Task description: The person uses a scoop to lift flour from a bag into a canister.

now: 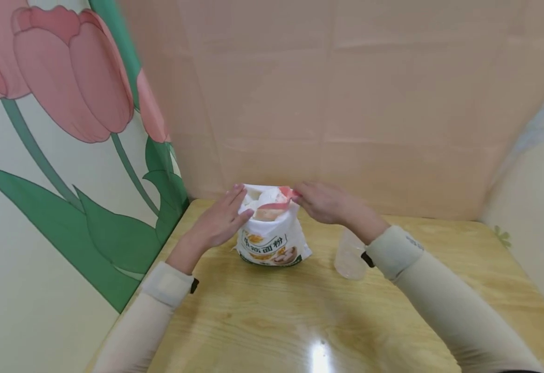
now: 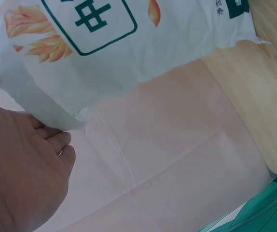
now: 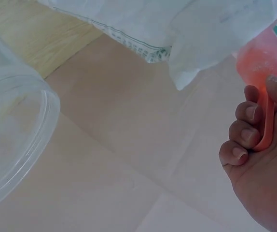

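Note:
A white flour bag (image 1: 272,243) with Chinese lettering and wheat pictures stands upright on the table, its top open. At the left side of its mouth, my left hand (image 1: 216,220) holds the bag's edge between thumb and fingers. Part of those fingers lies hidden behind the bag in the left wrist view. My right hand (image 1: 323,202) grips the handle of a red plastic scoop (image 3: 260,63), fingers curled round it. The scoop's bowl is at the right side of the bag's mouth, with white powder on it.
A clear plastic container (image 1: 350,259) stands on the wooden table (image 1: 262,316) right of the bag, below the right forearm. Behind the table rises a plain pinkish-brown covering (image 1: 272,103). On the left is a wall (image 1: 1,248) painted with tulips.

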`<state>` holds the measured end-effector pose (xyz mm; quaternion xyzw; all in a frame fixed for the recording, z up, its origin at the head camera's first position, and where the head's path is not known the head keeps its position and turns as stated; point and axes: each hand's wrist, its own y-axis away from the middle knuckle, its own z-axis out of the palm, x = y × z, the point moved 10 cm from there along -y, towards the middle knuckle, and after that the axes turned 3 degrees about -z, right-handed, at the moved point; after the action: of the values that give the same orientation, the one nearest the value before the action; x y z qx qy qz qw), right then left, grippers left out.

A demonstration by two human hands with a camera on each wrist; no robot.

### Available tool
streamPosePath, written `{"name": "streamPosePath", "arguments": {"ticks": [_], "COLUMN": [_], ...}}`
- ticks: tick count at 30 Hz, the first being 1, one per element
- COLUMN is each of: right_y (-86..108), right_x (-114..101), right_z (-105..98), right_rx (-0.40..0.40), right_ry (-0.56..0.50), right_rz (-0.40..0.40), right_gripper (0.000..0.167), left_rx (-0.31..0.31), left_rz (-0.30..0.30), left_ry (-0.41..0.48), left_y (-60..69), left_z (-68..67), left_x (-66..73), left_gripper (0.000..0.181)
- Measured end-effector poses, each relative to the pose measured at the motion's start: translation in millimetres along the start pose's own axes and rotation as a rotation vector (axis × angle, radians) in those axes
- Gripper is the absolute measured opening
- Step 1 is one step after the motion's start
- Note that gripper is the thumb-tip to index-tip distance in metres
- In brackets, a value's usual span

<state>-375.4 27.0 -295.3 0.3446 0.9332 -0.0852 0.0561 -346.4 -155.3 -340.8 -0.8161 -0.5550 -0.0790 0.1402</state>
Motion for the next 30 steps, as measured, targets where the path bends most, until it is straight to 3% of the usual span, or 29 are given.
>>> {"name": "streamPosePath", "arguments": {"ticks": [12,30], "right_y": [21.8,101.3], "right_x": [13,53], "right_z": [-26,-54], "right_rx": [0.066,0.108], "right_ry": [-0.079,-0.089], "right_rz": [0.04,0.152], "right_gripper": [0.015,0.021], "left_rx": [0.0,-0.006], "left_rz": [-0.006,0.009], "left_ry": [0.018,0.02], "left_y": [-0.3,1.1], "left_z": [0.6,1.6], "left_x": [-2.3,-3.1], "left_gripper": [0.08,0.08]}}
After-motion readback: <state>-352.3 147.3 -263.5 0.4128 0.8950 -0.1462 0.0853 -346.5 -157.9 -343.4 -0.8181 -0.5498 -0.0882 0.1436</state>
